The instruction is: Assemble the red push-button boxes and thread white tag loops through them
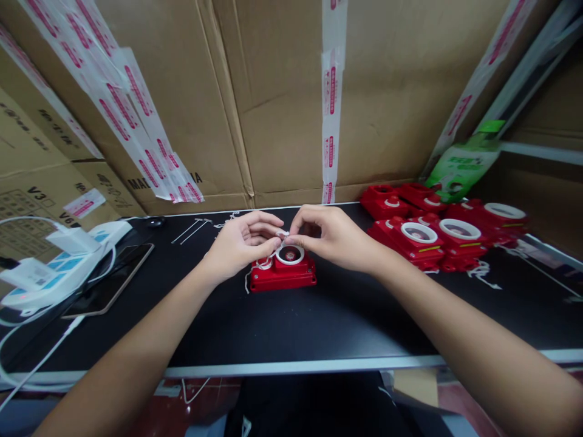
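A red device housing (283, 279) with a white-ringed round window lies on the black table in front of me. Above its back edge, my left hand (248, 240) and my right hand (330, 233) meet, thumbs and index fingers pinched close together. Between the fingertips is a small piece of white string (283, 233), held by both hands. More white string hangs at the housing's left side. The hands hide the housing's rear part.
Several similar red housings (419, 240) sit at the right, before a green bottle (467, 161). Two metal hex keys (194, 230) lie behind my left hand. Leftward are a phone (112, 282), a white power strip (64, 264) and cables. Tall cardboard boxes (277, 109) stand behind.
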Demonstrator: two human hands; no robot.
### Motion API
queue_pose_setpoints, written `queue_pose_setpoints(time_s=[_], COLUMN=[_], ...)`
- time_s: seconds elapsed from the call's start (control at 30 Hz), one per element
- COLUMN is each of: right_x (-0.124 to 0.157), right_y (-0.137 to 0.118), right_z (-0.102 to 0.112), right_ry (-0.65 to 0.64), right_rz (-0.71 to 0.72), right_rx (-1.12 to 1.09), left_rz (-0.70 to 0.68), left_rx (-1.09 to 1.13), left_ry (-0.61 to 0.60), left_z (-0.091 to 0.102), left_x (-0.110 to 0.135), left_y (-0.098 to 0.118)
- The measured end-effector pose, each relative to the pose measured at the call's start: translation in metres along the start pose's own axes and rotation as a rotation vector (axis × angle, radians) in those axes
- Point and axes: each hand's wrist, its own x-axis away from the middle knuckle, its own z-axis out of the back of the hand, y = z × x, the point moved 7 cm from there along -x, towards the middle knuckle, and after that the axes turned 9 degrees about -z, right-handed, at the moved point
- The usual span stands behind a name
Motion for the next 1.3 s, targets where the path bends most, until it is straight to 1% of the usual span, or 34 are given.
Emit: queue_pose_setpoints(time_s=[0.23, 0.37, 0.63, 0.8, 0.97, 1.13, 1.3], right_x=[0.000, -0.001, 0.000, 0.004, 0.008, 0.013, 0.016], right_y=[0.000, 0.003, -0.001, -0.007, -0.015, -0.025, -0.028], right_z=[-0.001, -0.001, 0.002, -0.001, -0.003, 0.001, 0.003], right_ry=[0.017, 0.027, 0.122, 0.160, 0.130, 0.154, 0.178], right_rz=[0.007, 0.009, 0.052, 0.117, 0.241, 0.395, 0.433], right_rx=[-0.006, -0.006, -0.043, -0.029, 0.020, 0.076, 0.102], left_rz=[-0.022, -0.049, -0.059, -0.042, 0.015, 0.011, 0.003], left_rx=[-0.065, -0.051, -0.072, -0.063, 0.034, 0.077, 0.127], left_ry=[-0.026, -0.027, 0.033, 0.063, 0.071, 0.037, -0.032], left_z=[-0.003, -0.003, 0.004, 0.007, 0.007, 0.007, 0.003], left_x=[-0.001, -0.002, -0.002, -0.001, -0.002, -0.002, -0.001], left_y=[-0.001, -0.001, -0.002, -0.001, -0.005, -0.008, -0.007])
